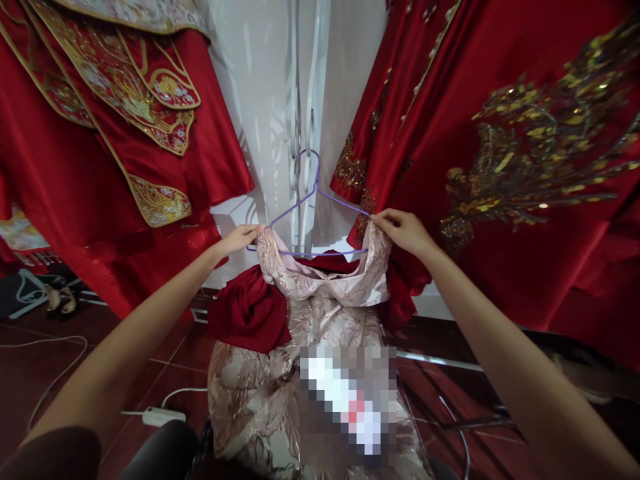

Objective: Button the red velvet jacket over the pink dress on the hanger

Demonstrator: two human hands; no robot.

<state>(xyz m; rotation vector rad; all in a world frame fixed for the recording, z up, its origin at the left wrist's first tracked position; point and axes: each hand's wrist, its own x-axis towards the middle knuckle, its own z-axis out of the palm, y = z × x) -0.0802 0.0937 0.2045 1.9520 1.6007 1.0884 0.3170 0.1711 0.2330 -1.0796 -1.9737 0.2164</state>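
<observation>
A pale pink-gold brocade dress (325, 320) with dark red puffed cloth (253, 310) at its side hangs in front of me. Its shoulder straps lie over a purple wire hanger (320, 193), whose hook points up by a white pole. My left hand (240, 239) pinches the left strap near the hanger's end. At the other strap, the fingers of my right hand (403, 230) are closed on the cloth beside the hanger's right arm. A blurred-out patch covers part of the skirt.
Red gowns with gold embroidery hang on the left (165, 133) and right (525, 153). On the dark red tiled floor lie a white power strip (164, 417), cables and a pair of shoes (63, 300). Metal rack bars run low on the right.
</observation>
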